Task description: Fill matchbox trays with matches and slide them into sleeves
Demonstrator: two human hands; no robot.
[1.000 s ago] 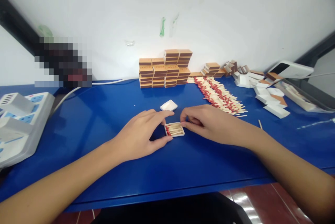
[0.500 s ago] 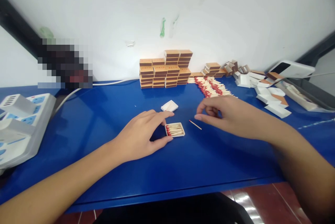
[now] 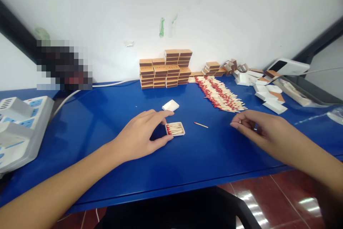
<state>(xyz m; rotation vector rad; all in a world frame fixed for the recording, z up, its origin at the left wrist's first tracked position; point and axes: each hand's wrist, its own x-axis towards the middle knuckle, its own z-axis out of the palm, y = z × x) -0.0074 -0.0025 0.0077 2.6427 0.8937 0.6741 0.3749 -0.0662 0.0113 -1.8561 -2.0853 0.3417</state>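
Note:
A small white tray of red-tipped matches (image 3: 175, 129) lies on the blue table (image 3: 107, 114). My left hand (image 3: 142, 136) grips the tray's left end between thumb and forefinger. My right hand (image 3: 257, 127) hovers low over the table to the right, fingers curled and pinched together; I cannot make out anything in them. One loose match (image 3: 200, 125) lies between the tray and my right hand. A long heap of matches (image 3: 221, 95) stretches behind my right hand. An empty white tray (image 3: 170, 105) sits just behind the filled one.
Stacked brown matchboxes (image 3: 166, 68) stand against the wall. White trays and brown sleeves (image 3: 264, 86) lie scattered at the back right. A white power strip (image 3: 18, 125) with a cable sits at the left. The table's front edge is close to me.
My right hand left the tray and swept rightward to below the match heap. A single match now lies on the table beside the tray. My left hand stayed put.

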